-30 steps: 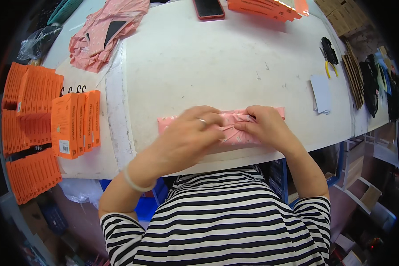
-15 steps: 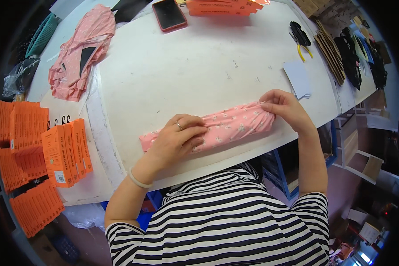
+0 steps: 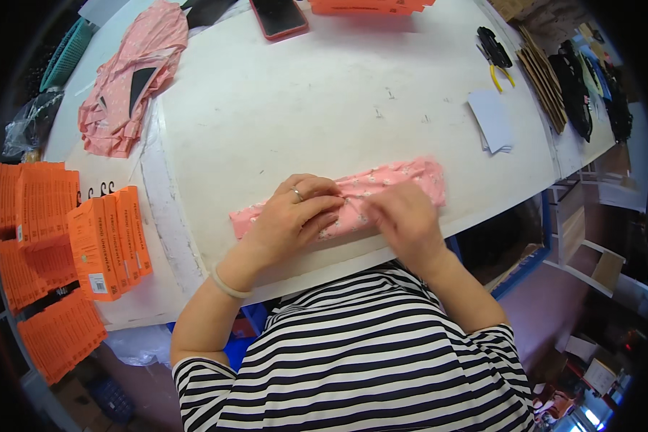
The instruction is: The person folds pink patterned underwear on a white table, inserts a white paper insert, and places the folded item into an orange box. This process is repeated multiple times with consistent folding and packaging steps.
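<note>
A pink floral garment (image 3: 425,176), folded into a long strip, lies near the table's front edge. My left hand (image 3: 291,216), with a ring on one finger, rests on its left half; its curled fingers pinch the cloth near the middle. My right hand (image 3: 410,223) is over the strip's right half, fingers bent toward the left fingertips. Motion blurs it, so I cannot make out whether it grips the cloth. The garment's right end lies free and slightly rumpled beyond that hand.
Crumpled pink garments (image 3: 133,86) with dark panels lie at far left. Orange boxes (image 3: 97,248) stand in rows at left, and another orange stack (image 3: 371,6) sits at the back beside a phone (image 3: 279,16). White cards (image 3: 491,121) and yellow-handled pliers (image 3: 498,72) are at right.
My right hand has left the garment's right end and come left to its middle, close to my left hand. The left hand stays nearly in place. The view has shifted slightly.
</note>
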`<control>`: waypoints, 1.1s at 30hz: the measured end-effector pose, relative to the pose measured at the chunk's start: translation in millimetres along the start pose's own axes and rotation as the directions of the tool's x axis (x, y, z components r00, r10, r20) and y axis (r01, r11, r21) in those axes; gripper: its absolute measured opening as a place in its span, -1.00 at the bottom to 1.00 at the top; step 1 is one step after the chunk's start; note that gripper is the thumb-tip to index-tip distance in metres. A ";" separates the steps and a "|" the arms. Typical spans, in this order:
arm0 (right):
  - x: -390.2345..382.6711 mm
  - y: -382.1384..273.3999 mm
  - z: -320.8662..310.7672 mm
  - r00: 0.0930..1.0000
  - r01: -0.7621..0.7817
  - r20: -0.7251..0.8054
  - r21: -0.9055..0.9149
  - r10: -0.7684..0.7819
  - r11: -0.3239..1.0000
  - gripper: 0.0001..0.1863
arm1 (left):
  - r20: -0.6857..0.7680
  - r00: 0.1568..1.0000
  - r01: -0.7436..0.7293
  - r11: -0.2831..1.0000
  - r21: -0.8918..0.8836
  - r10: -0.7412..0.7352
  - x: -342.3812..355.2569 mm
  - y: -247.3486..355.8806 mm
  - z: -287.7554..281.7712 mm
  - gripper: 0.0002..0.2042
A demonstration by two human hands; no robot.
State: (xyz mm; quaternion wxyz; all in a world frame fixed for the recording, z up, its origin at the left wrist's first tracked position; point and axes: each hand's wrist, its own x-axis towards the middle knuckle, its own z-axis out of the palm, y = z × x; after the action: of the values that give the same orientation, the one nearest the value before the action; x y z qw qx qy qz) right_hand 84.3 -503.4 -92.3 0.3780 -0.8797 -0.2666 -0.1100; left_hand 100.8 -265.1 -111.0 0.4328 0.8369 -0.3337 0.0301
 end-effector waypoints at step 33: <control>20.5 -26.9 44.2 0.945 -0.287 0.146 -0.067 0.294 0.956 -0.64 | 0.377 0.623 0.777 0.490 -0.395 -0.685 -46.1 6.2 -98.1 -0.78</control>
State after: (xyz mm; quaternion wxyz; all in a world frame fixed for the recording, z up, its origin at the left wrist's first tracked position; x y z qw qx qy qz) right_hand 86.2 -448.2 -98.4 0.3486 -0.9235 -0.1598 0.0092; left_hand 84.9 -170.1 -61.1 0.5838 0.7458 0.0248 -0.3199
